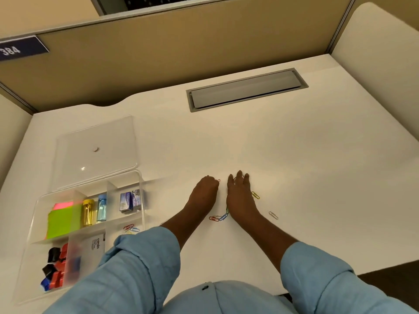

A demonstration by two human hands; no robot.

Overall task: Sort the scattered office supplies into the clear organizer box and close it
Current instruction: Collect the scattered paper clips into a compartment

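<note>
The clear organizer box (pixel 141 200) stands open at the left of the white desk, its lid (pixel 95 152) tilted back. Its compartments hold sticky notes (pixel 64 217), a yellow and a blue sharpener, small boxes, binder clips (pixel 56 268) and a few paper clips (pixel 130 228). My left hand (pixel 205 191) has its fingers curled and pinches a red paper clip (pixel 218 180) at the desk's middle. Beside it my right hand (pixel 240 191) lies fingers down over more clips. Loose paper clips lie between my wrists (pixel 218 218), a yellow one (pixel 255 195) and a white one (pixel 273 215) to the right.
A grey cable hatch (pixel 246 89) is set in the desk behind my hands. Tan partition walls (pixel 158 53) close off the back and sides. A blue number plate (pixel 20 49) hangs at the far left.
</note>
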